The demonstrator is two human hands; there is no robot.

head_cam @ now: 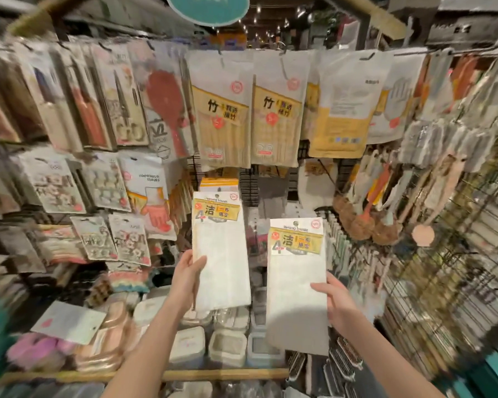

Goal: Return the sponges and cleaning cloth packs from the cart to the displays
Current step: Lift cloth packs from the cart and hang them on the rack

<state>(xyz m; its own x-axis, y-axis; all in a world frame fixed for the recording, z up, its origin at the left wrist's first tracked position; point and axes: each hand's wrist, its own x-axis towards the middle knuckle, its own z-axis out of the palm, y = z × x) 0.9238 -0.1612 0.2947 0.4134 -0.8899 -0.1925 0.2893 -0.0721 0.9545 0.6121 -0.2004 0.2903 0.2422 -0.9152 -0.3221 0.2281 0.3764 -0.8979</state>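
I hold up two white cleaning cloth packs with yellow labels in front of a hanging display. My left hand (188,278) grips the left pack (222,254) at its lower left edge, thumb across the front. My right hand (335,304) grips the right pack (298,282) at its right edge, and that pack sits lower and nearer to me. Behind the left pack's top, a row of similar yellow-labelled packs (219,183) hangs on a hook. No cart is in view.
Bamboo cloth packs (223,110) and glove packs (348,104) hang above. Kitchen tools (98,93) fill the left wall, brushes (365,202) and a wire rack (449,254) the right. Plastic boxes (227,346) sit on a wooden-edged shelf (184,374) below.
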